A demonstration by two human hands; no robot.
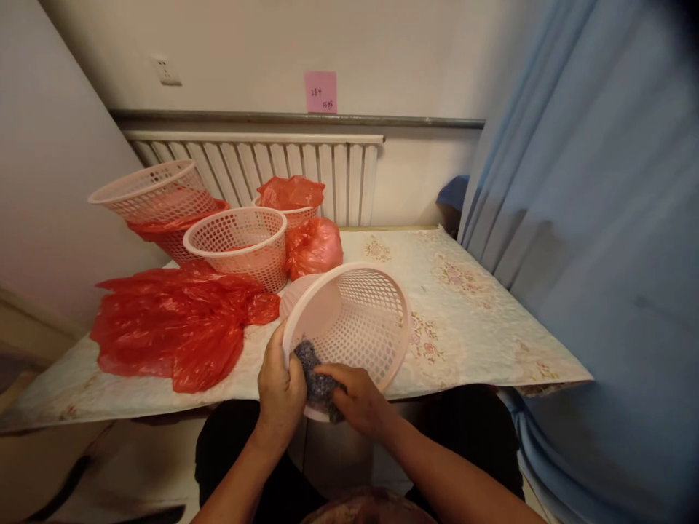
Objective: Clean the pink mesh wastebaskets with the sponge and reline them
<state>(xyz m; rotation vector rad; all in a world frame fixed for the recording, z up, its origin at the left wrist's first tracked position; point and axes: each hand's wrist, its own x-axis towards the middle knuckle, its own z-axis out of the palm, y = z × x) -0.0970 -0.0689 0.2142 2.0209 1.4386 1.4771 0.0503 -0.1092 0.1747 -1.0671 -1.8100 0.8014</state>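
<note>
A pale pink perforated basket (pixel 376 320) lies tilted at the table's near edge, its open mouth toward me. My left hand (pixel 281 386) grips the left side of its rim, thumb inside. A dark grey speckled cloth (pixel 317 378) lies against the inner side of the rim, between my hands. My right hand (pixel 357 400) is closed on this cloth, its fingers pinching it at the lower part of the mouth. The basket's base points away, toward the back left.
Red plastic bags (pixel 175 327) lie crumpled on the left of the flowered table (pixel 464 327). Behind them stand a pink basket (pixel 240 240), stacked baskets (pixel 158 193) and a red bundle (pixel 314 247). A radiator (pixel 273 167) is behind; a blue curtain (pixel 573 189) hangs right.
</note>
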